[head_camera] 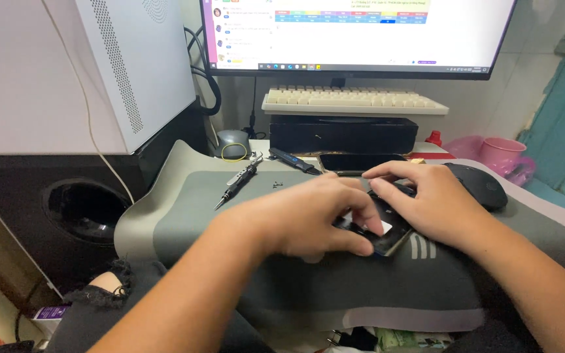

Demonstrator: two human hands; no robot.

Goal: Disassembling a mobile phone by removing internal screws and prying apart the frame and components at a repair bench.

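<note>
Head view: both hands (308, 219) crowd dark device (387, 240).

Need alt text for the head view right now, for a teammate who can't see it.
Two bare hands, left hand and right hand, press on a small dark flat device lying on a grey mat. A screwdriver lies on the mat to the left, a black mouse to the right, with a keyboard and monitor behind.

Screwdriver (235, 182), black mouse (477, 184), pink cup (501, 153), cream keyboard (351, 100) under monitor (361, 36).
</note>
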